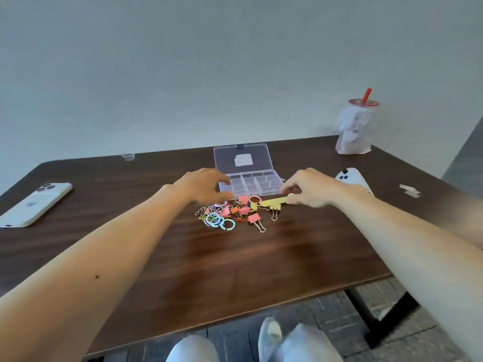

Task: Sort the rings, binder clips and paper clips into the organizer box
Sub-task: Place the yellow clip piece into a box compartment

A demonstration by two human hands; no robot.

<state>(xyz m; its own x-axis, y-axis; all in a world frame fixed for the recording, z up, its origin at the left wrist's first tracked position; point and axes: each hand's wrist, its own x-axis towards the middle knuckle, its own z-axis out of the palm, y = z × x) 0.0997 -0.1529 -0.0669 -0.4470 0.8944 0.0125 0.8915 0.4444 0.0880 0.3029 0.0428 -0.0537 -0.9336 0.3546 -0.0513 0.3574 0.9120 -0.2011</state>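
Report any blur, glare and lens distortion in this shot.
Head view: wide-angle stretch bows the table edges and swells the forearms near the bottom. Head view: a soft sheen lies on the wood in front of the clip pile. Head view: the yellow binder clip pinched by the right hand is smeared, and the far right margin is blurred. The lighting is even and the shadows are faint.

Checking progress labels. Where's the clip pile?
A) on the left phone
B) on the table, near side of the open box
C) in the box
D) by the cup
B: the pile lies loose on the table, just on the near side of the box, whose lid stands open.
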